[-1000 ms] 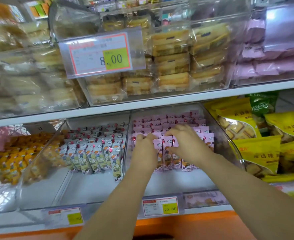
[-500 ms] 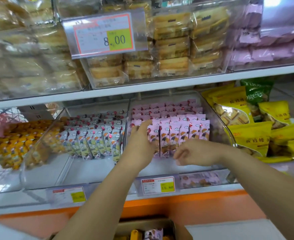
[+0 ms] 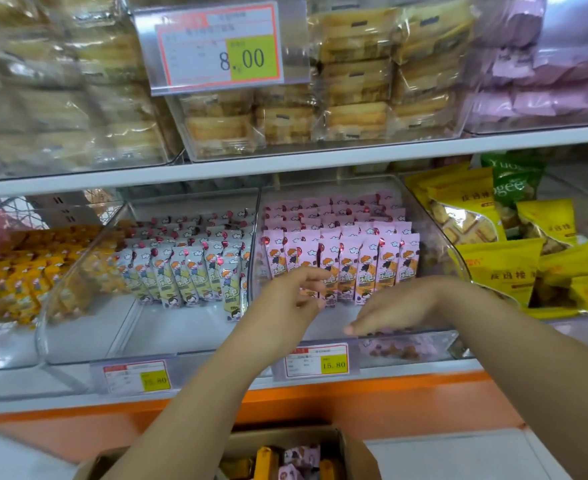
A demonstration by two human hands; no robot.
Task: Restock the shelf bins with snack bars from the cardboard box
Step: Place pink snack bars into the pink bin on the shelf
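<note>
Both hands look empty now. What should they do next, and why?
Probably reach one hand down into the cardboard box for more pink bars. The left hand and right hand hold nothing, and the pink bin has bare floor in front of its rows.

Pink cartoon-printed bars [image 3: 341, 258] filled one clear bin [image 3: 438, 237]; white ones [image 3: 188, 271] beside; yellow bags [image 3: 500, 268] right; orange shelf edge [image 3: 372, 396].

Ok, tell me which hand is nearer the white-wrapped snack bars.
Left. The left hand is just right of the white-wrapped snack bars, by the pink-wrapped snack bars' left end; the right hand is farther right, below their middle.
</note>
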